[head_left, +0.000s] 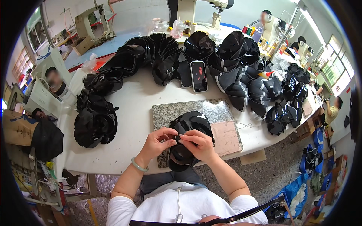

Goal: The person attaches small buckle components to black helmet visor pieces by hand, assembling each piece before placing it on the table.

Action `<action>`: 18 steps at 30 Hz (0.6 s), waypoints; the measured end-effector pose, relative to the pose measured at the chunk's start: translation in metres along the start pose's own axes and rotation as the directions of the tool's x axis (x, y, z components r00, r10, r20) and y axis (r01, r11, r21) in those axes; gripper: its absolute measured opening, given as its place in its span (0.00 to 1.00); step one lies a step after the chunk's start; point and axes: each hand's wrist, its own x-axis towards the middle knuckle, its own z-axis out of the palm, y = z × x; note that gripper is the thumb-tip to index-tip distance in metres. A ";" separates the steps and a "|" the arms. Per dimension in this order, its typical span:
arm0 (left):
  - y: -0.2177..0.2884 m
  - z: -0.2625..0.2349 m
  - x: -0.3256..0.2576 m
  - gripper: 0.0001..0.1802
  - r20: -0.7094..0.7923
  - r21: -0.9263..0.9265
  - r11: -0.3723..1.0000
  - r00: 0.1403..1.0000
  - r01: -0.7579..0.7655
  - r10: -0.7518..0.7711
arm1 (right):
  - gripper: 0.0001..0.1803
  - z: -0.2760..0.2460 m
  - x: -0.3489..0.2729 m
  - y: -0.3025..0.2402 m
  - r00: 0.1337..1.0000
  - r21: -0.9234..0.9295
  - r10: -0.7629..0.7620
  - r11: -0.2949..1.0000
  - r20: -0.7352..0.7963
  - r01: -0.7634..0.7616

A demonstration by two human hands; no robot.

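Note:
A glossy black shoe upper (194, 120) lies on a speckled stone slab (162, 113), its near end reaching over the slab's front edge toward my lap. My left hand (160, 142) is closed in a pinch at the upper's left middle edge, a green bangle on its wrist. Right beside it, my right hand (198, 145) rests over the upper, thumb and forefinger pinched at the same spot. The fingertips of both hands nearly meet, and they cover the small part between them. A pinkish, worn pad (226, 137) lies on the slab's right part.
Black uppers (96, 126) curve in a row along the table's left and back. Nested black pieces with pale edges (237, 94) are heaped at the right. A phone (199, 76) leans upright behind the slab. Sewing machines (217, 15) and other people stand farther off.

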 end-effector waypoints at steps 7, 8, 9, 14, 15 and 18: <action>-0.002 -0.001 -0.003 0.15 -0.025 0.054 0.997 0.998 0.055 -0.054 | 0.12 0.005 0.003 -0.002 0.999 -0.009 -0.007 1.000 0.050 0.007; -0.003 -0.002 -0.004 0.16 -0.040 0.039 0.996 0.996 0.081 -0.080 | 0.12 0.006 0.002 -0.001 0.997 -0.006 -0.001 1.000 0.078 0.002; -0.003 -0.003 -0.004 0.16 -0.037 0.039 0.996 0.996 0.077 -0.076 | 0.12 0.007 0.002 0.000 0.997 -0.010 -0.004 1.000 0.076 0.005; 0.003 -0.003 0.003 0.15 0.018 0.145 0.989 1.000 -0.009 0.007 | 0.10 0.010 0.000 0.005 0.998 0.001 0.025 1.000 0.061 -0.025; 0.007 -0.002 0.004 0.15 0.033 0.139 0.990 0.999 -0.018 0.013 | 0.10 0.008 -0.001 0.005 0.997 0.009 0.049 0.999 0.054 -0.049; 0.007 0.000 0.006 0.14 -0.007 0.167 0.986 1.000 -0.017 0.019 | 0.09 -0.005 0.004 -0.008 0.977 0.040 0.187 0.981 0.106 -0.192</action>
